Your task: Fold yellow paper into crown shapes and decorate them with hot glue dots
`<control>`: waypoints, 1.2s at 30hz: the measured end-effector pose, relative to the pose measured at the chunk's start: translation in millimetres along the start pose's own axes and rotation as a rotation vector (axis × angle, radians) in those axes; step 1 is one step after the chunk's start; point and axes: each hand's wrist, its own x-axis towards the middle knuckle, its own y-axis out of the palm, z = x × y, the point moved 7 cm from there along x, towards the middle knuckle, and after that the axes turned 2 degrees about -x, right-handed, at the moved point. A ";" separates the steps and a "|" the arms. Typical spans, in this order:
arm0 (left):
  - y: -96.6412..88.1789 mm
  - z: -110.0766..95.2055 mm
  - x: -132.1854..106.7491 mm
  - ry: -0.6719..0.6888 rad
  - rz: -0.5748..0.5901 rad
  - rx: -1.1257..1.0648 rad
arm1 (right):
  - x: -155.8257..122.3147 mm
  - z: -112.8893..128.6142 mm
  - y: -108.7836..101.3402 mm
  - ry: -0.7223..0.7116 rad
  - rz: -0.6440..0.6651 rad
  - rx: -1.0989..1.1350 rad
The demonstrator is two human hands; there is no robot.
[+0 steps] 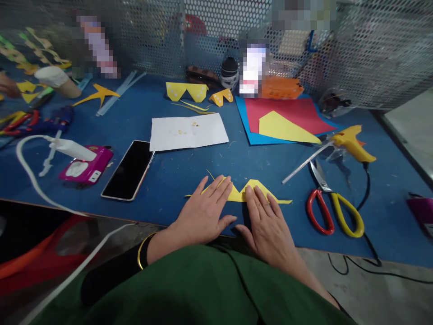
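Near the front edge of the blue table lies a yellow paper cutout [233, 195] with two peaks and thin strips at both ends. My left hand [204, 212] rests flat on its left part, fingers stretched out. On its right part my right hand [265, 219] presses down, also flat with the fingers extended. Both hands cover much of the paper, so its full outline is hidden. To the right of my right hand lie scissors [324, 187] with one red and one yellow handle, their blades pointing away from me.
A phone [128, 169] and a white paper sheet [189, 131] lie to the left. A yellow glue gun [352, 142] with a glue stick sits at right. Red sheet [287, 108], yellow paper [284, 128] and folded yellow shapes [187, 91] lie farther back. A purple socket box [88, 164] stands left.
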 end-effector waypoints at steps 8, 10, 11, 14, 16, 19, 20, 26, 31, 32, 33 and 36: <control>-5.8 -6.3 -5.7 0.096 -0.035 0.014 | -0.6 2.0 3.0 -0.036 0.024 -0.001; -5.0 -7.6 -7.7 0.111 -0.040 0.020 | -1.0 2.4 2.6 -0.037 0.021 0.001; -3.9 -7.5 -8.2 0.108 -0.038 0.021 | -1.8 2.5 2.4 -0.039 0.020 0.002; -0.7 -7.5 -7.8 0.110 -0.026 0.009 | -6.4 0.4 1.9 -0.035 0.017 0.008; 0.2 -7.9 -7.0 0.118 -0.020 -0.001 | -10.0 -2.9 1.4 -0.010 0.009 0.006; -1.3 -9.1 -6.0 0.123 -0.021 0.005 | -13.2 -4.9 0.8 0.017 -0.005 -0.012; -2.4 -10.0 -5.8 0.127 -0.023 0.011 | -13.4 -4.3 0.8 0.017 -0.006 -0.017; -5.3 -15.0 -4.3 0.130 0.000 0.007 | -10.9 3.2 -3.3 -0.003 -0.027 0.004; -5.2 -13.1 -4.4 0.114 -0.007 -0.009 | -9.6 3.6 -10.2 -0.008 -0.065 0.015; -5.3 -12.4 -4.4 0.111 -0.010 -0.013 | -10.1 2.4 -11.2 0.003 -0.069 0.011; -5.5 -11.9 -4.3 0.109 -0.011 -0.018 | -10.8 1.5 -12.0 0.008 -0.072 0.007; -5.8 -10.9 -3.9 0.105 -0.007 -0.027 | -16.0 -4.0 -13.1 0.034 -0.073 -0.017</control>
